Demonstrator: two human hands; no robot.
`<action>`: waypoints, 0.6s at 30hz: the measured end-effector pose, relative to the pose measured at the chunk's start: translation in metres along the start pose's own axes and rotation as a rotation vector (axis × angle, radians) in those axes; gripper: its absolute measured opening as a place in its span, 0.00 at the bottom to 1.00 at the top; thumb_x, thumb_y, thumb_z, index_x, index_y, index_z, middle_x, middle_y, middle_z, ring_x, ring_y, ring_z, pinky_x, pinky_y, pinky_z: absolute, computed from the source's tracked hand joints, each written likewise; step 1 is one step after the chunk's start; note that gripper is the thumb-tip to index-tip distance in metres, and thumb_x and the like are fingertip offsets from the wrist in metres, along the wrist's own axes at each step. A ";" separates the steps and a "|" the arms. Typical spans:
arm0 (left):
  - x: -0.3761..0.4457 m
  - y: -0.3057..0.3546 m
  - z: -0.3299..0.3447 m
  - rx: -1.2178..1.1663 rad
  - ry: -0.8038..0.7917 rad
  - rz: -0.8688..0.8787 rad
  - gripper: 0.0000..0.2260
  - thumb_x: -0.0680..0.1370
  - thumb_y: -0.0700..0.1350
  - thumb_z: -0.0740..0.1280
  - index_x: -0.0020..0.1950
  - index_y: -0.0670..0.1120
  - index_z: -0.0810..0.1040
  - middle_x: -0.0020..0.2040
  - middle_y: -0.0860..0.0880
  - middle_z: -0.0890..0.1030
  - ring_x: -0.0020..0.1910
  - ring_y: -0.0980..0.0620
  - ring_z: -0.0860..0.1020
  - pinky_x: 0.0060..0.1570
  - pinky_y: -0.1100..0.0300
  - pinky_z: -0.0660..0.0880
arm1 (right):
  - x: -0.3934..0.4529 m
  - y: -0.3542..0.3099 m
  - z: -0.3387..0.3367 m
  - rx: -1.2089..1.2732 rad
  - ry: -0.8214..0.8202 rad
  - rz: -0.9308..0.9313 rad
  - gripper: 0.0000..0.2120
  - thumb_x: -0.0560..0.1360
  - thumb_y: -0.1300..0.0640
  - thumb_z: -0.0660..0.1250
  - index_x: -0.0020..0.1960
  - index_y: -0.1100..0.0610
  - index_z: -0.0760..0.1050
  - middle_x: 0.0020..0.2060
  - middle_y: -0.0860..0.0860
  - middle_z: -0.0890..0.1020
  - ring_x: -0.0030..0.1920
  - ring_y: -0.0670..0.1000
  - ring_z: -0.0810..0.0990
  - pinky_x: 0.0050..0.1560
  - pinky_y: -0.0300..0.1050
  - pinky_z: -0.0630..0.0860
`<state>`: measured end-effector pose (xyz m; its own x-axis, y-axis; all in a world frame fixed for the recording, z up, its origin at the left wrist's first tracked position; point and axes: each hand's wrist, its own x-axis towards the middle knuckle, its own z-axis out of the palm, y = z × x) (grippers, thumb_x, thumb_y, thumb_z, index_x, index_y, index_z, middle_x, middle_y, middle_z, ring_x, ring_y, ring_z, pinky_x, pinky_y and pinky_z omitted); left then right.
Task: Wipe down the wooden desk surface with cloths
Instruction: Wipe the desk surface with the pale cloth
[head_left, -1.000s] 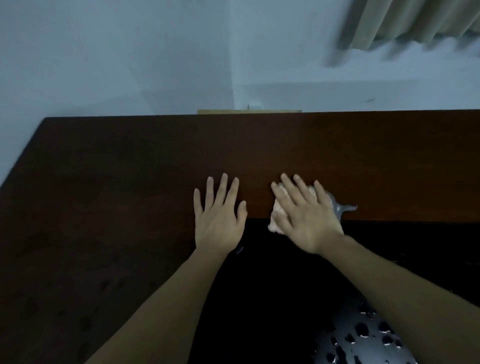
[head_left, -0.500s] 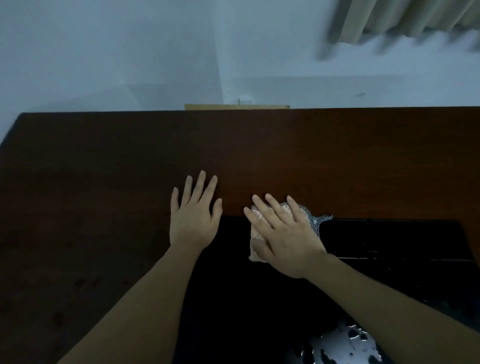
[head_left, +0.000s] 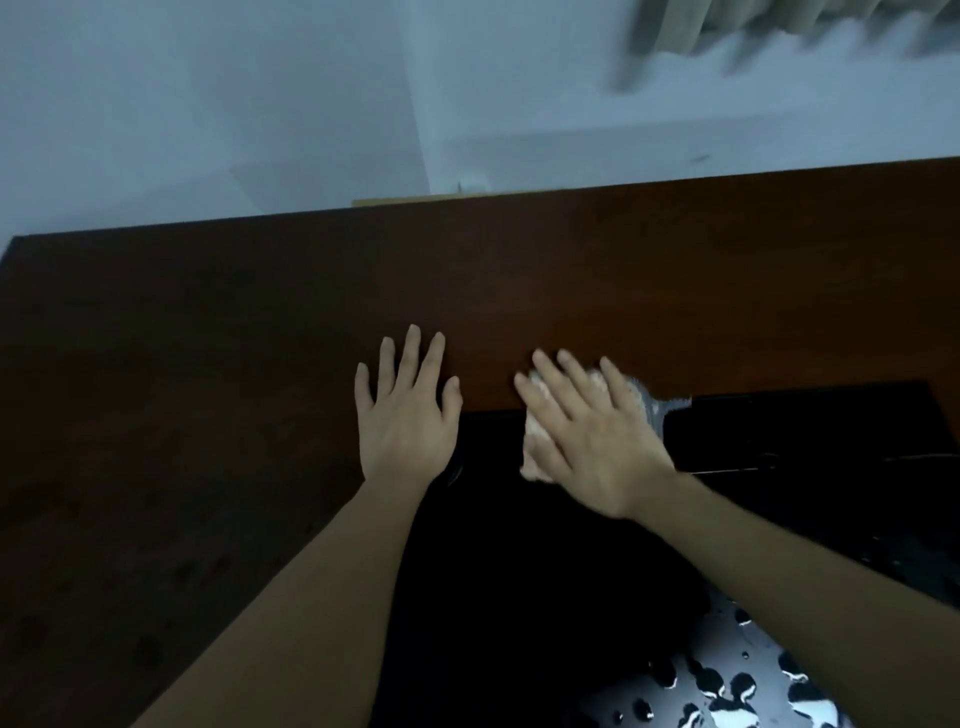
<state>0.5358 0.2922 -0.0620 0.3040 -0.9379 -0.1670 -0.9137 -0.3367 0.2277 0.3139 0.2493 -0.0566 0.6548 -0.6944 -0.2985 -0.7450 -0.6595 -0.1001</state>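
The worktop (head_left: 623, 291) is dark brown wood and fills the middle of the view from 9 o'clock to 3 o'clock, its far edge against a pale wall (head_left: 208, 104). At its near edge, toward 4 o'clock, sits a black cut-out or dark area (head_left: 519, 571); what it is cannot be told.

The left hand (head_left: 408, 415) lies flat, palm down, on the worktop just left of centre, its fingers (head_left: 410, 353) spread, straight and released, grasping nothing. Its heel reaches the edge of the black area.

The right hand (head_left: 592, 436) lies palm down just right of centre, at 3 o'clock of the left hand, the two near but apart. Its fingers (head_left: 571, 379) are extended and slightly spread, pressing flat on a cloth (head_left: 535, 447) rather than clenching it. The cloth is pale pinkish, bunched under the palm, straddling the worktop's near edge and the black area. A grey corner of cloth (head_left: 654, 408) pokes out at the hand's 2 o'clock side.

At 1 o'clock, high on the wall, hangs a blurred beige curtain (head_left: 753, 26). At 5 o'clock lies a black-and-white patterned patch (head_left: 737, 691).
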 end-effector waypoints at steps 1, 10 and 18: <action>0.000 0.000 0.001 0.008 0.005 -0.001 0.26 0.84 0.59 0.44 0.83 0.57 0.48 0.83 0.54 0.45 0.82 0.49 0.42 0.80 0.44 0.41 | -0.015 -0.001 0.004 0.021 -0.011 -0.024 0.31 0.83 0.36 0.34 0.82 0.46 0.33 0.81 0.48 0.34 0.80 0.53 0.32 0.78 0.61 0.35; 0.000 -0.003 0.004 0.027 0.009 0.014 0.26 0.85 0.59 0.43 0.83 0.57 0.46 0.83 0.53 0.44 0.82 0.49 0.40 0.79 0.43 0.41 | 0.040 0.047 -0.014 -0.003 0.054 0.180 0.30 0.82 0.36 0.36 0.81 0.42 0.34 0.81 0.46 0.36 0.81 0.50 0.35 0.79 0.59 0.37; 0.000 -0.002 0.005 0.036 0.035 0.013 0.26 0.85 0.58 0.45 0.83 0.56 0.47 0.83 0.53 0.45 0.82 0.48 0.42 0.79 0.43 0.42 | 0.004 0.022 -0.001 -0.004 0.049 0.159 0.31 0.80 0.36 0.27 0.80 0.44 0.30 0.81 0.48 0.36 0.81 0.53 0.35 0.79 0.60 0.38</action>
<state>0.5365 0.2935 -0.0678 0.3002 -0.9449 -0.1307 -0.9267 -0.3213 0.1948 0.3003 0.2320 -0.0591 0.5344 -0.8030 -0.2637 -0.8391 -0.5415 -0.0516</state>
